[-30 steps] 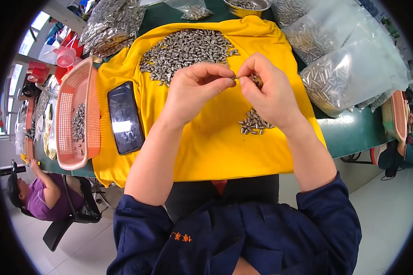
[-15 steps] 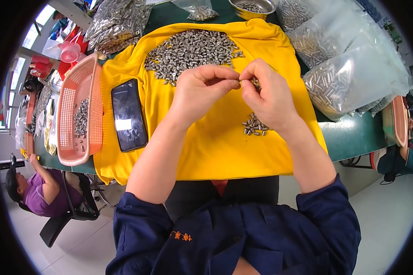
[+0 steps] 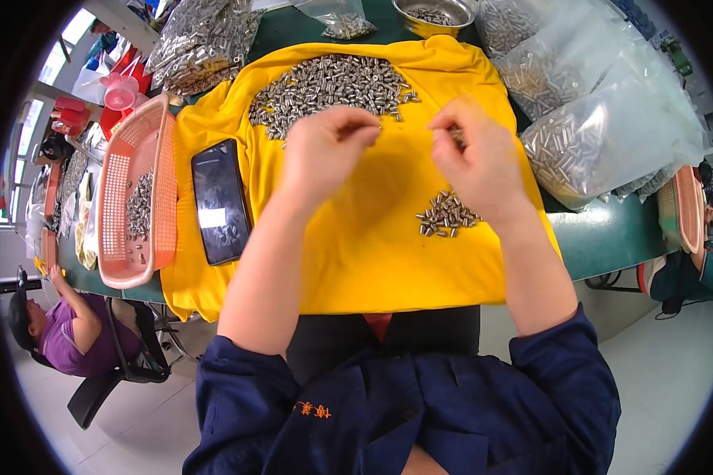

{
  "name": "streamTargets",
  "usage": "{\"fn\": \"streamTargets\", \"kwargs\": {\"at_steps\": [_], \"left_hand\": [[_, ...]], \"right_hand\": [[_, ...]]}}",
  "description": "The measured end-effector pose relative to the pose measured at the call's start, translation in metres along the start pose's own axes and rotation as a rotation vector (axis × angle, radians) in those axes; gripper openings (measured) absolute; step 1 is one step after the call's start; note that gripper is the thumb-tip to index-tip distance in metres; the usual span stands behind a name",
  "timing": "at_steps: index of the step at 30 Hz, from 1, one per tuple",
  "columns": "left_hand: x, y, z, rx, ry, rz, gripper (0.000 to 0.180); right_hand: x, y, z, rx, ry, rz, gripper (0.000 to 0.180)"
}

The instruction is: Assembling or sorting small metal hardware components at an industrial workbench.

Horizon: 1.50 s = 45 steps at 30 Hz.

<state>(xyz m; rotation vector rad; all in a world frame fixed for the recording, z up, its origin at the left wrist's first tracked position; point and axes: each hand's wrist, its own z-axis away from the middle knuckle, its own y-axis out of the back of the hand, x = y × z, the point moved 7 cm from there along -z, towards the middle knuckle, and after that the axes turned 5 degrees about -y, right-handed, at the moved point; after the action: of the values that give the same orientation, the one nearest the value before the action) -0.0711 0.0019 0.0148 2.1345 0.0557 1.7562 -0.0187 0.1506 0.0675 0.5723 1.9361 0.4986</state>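
Lately drawn apart: left hand (image 3: 325, 154) and right hand (image 3: 475, 154), joined at the fingertips half a second before, now hovered separately above the yellow cloth (image 3: 372, 253) on the bench. Fingers of both pinched shut, seemingly on small metal pieces, though too small to confirm. Large heap of metal pieces (image 3: 333, 83) just beyond; small pile (image 3: 448, 214) under right wrist.

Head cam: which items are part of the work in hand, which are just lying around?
In use:
left hand
right hand, small metal pieces in the fingers
big pile of metal pieces
small pile
yellow cloth

Lying about:
phone
pink basket
clear bags of parts
steel bowl
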Motion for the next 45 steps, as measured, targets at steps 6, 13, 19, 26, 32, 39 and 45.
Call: {"fn": "streamTargets", "kwargs": {"at_steps": [6, 13, 19, 26, 32, 39, 45], "left_hand": [[0.012, -0.008, 0.003, -0.030, -0.138, 0.142, 0.011], [0.018, -0.019, 0.007, -0.131, -0.155, -0.117, 0.010], [0.002, -0.021, 0.007, -0.138, 0.006, 0.138, 0.013], [-0.005, -0.026, 0.007, -0.217, 0.108, 0.795, 0.015], [-0.006, -0.030, 0.008, -0.221, 0.132, 0.899, 0.018], [-0.001, -0.033, 0.010, -0.236, 0.102, 0.863, 0.015], [0.000, -0.030, 0.011, -0.197, 0.093, 0.755, 0.013]], "right_hand": [[0.002, 0.001, -0.001, 0.032, -0.059, -0.098, 0.010], [0.004, 0.001, 0.000, 0.040, -0.083, -0.132, 0.010], [0.003, -0.002, 0.000, 0.018, -0.090, -0.135, 0.008], [0.018, -0.012, 0.002, -0.069, -0.239, -0.435, 0.005], [0.018, -0.013, 0.002, -0.071, -0.224, -0.503, 0.005], [0.016, -0.015, 0.003, -0.176, -0.253, -0.445, 0.007], [0.006, -0.010, 0.003, -0.061, -0.133, -0.320, 0.005]]}}
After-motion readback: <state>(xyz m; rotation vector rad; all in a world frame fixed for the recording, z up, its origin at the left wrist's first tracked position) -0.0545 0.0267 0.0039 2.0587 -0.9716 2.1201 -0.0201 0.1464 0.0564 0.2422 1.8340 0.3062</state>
